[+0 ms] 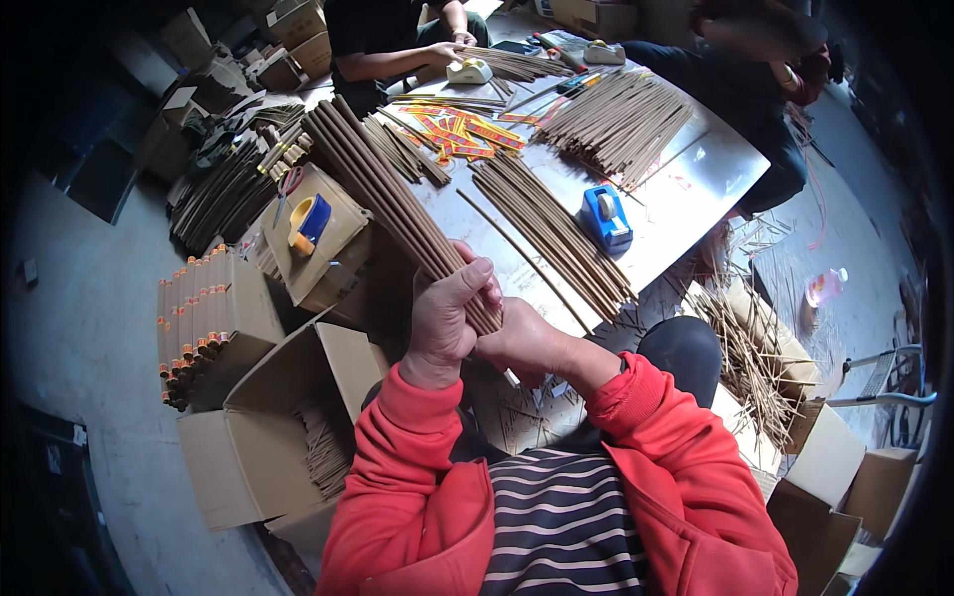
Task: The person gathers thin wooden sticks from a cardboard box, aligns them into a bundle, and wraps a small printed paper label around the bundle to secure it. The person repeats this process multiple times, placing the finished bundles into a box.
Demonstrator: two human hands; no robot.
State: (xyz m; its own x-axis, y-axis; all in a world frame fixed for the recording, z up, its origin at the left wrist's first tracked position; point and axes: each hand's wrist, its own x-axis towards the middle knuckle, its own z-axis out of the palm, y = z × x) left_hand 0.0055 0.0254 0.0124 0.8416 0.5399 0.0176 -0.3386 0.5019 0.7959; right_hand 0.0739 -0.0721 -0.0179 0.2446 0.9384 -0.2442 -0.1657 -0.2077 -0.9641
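A bundle of long brown incense sticks (383, 189) slants up and to the left in front of me. My left hand (447, 313) is wrapped round it near its lower end, thumb across the sticks. Just below, my right hand (527, 340) closes round the same bundle at its bottom end; its fingertips are partly hidden. On the table (715, 169) beyond my hands lies a row of loose incense sticks (552, 233), with one stick apart on its left. A blue tape dispenser (606, 219) stands right of that row.
Yellow-and-red paper labels (452, 129) and a wide pile of sticks (616, 124) cover the far table. At left, an orange-and-blue tape roll (310, 221) and scissors (288, 182) lie on a carton. An open carton (258, 437) stands low left; broken sticks (755, 368) lie right. Two people sit across.
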